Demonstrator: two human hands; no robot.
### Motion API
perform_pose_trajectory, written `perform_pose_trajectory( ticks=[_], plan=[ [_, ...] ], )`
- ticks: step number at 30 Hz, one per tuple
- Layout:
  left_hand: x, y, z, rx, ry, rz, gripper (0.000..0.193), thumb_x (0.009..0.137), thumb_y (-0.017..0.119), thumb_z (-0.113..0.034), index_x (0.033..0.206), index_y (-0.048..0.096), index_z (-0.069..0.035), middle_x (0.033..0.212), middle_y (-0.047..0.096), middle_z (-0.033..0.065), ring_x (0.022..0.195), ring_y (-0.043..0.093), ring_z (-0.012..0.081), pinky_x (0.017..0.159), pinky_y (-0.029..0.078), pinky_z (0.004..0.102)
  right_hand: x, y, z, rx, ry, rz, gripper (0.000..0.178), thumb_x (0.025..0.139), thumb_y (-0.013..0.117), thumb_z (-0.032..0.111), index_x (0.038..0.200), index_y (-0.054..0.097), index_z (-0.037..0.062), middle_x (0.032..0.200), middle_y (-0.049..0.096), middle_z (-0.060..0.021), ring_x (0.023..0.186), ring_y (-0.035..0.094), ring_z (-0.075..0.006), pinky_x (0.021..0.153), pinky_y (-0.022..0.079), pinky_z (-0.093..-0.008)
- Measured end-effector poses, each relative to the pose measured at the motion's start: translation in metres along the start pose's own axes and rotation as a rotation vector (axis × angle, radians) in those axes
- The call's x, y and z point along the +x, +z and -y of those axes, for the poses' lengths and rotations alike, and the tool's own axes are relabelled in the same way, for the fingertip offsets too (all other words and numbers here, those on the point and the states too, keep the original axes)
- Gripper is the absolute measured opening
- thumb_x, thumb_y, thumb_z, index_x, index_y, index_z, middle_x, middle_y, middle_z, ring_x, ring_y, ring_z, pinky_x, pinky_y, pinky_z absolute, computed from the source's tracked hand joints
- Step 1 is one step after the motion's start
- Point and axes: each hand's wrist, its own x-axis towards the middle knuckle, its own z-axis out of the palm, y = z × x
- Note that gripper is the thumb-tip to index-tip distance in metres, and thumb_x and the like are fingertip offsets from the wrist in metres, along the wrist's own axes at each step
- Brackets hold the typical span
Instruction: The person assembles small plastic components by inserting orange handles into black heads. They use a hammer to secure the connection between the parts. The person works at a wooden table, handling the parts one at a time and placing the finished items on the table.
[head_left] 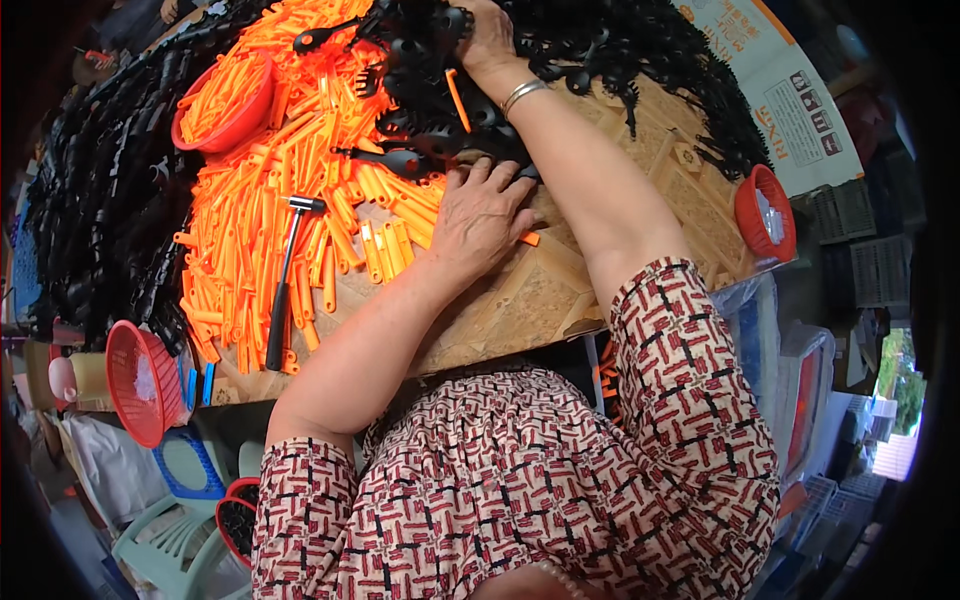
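Observation:
My left hand lies palm down at the near edge of a heap of black plastic utensil heads, fingers stretched out over it. Under its palm and beside its thumb an orange piece shows. Farther off, my right hand reaches into the black pieces at the top of the view; its fingertips are mostly hidden. A black spoon-like head points toward my left fingers. Left of my hands spreads a big pile of orange plastic handles. One orange handle lies on the black heap.
On the orange pile rest a black-handled hammer and a red bowl of orange handles. Long black parts cover the table's left side. Red baskets stand at the right edge and at lower left, beside a pale green chair.

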Motion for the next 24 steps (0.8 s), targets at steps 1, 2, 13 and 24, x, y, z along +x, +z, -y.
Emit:
perform_pose_trajectory(
  ticks=[1, 2, 13, 24],
  plan=[
    [-0.002, 0.000, 0.002, -0.002, -0.005, -0.006, 0.045, 0.091, 0.070, -0.032, 0.132, 0.065, -0.012, 0.138, 0.059, 0.0088, 0.130, 0.051, 0.0326, 0.105, 0.039, 0.0517, 0.012, 0.000, 0.004, 0.048, 0.116, 0.165, 0.026, 0.097, 0.056, 0.017, 0.118, 0.068, 0.0078, 0.096, 0.065, -0.0220, 0.092, 0.065, -0.0426, 0.079, 0.052, -0.0456],
    [-0.004, 0.000, 0.003, 0.000, -0.007, -0.008, 0.045, 0.091, 0.070, -0.033, 0.132, 0.065, -0.013, 0.139, 0.058, 0.0090, 0.130, 0.050, 0.0338, 0.104, 0.040, 0.0521, 0.022, -0.001, 0.010, 0.094, 0.230, 0.331, 0.024, 0.097, 0.055, 0.015, 0.115, 0.069, 0.0082, 0.092, 0.064, -0.0211, 0.090, 0.066, -0.0419, 0.078, 0.051, -0.0462],
    [0.010, -0.004, 0.060, -0.176, -0.067, -0.451, 0.063, 0.089, 0.078, -0.038, 0.143, 0.059, -0.013, 0.152, 0.045, 0.0259, 0.142, 0.040, 0.0404, 0.118, 0.036, 0.0459, 0.056, -0.052, 0.010, -0.164, -0.206, 0.465, 0.026, 0.086, 0.062, 0.009, 0.110, 0.072, 0.0154, 0.087, 0.066, -0.0108, 0.085, 0.066, -0.0340, 0.075, 0.054, -0.0439],
    [-0.006, -0.076, 0.163, -1.433, -0.587, -0.573, 0.038, 0.105, 0.063, -0.025, 0.130, 0.064, 0.003, 0.121, 0.070, 0.0108, 0.114, 0.067, 0.0264, 0.092, 0.058, 0.0357, -0.057, -0.255, 0.004, -0.096, 0.611, 0.775, 0.033, 0.088, 0.067, 0.007, 0.121, 0.072, 0.0045, 0.100, 0.075, -0.0176, 0.092, 0.072, -0.0297, 0.081, 0.054, -0.0359]
  ],
)
